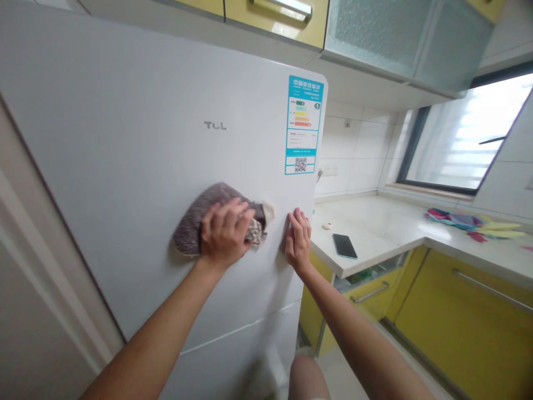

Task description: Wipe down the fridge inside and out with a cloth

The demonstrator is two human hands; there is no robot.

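Note:
My left hand [225, 236] presses a bunched grey-brown cleaning cloth [192, 223] against the white refrigerator door [137, 144]. Its fingers curl over the cloth, and a pale, patterned fold sticks out on the right side. Near the door's right edge, my right hand [298, 239] rests against the refrigerator with nothing in it, fingers stretched upward and close to one another. Above the cloth is a grey TCL logo [215, 126]. A blue and white energy label [302, 125] with a QR code is stuck at the upper right of the door.
Right of the refrigerator, a white countertop [387, 219] bears a phone [345, 246], a small white object [327, 226] and colourful cloths [474, 222]. Yellow lower cabinets [462, 311] stand beneath. Frosted-glass wall cabinets [375, 39] hang above, beside a window [466, 133].

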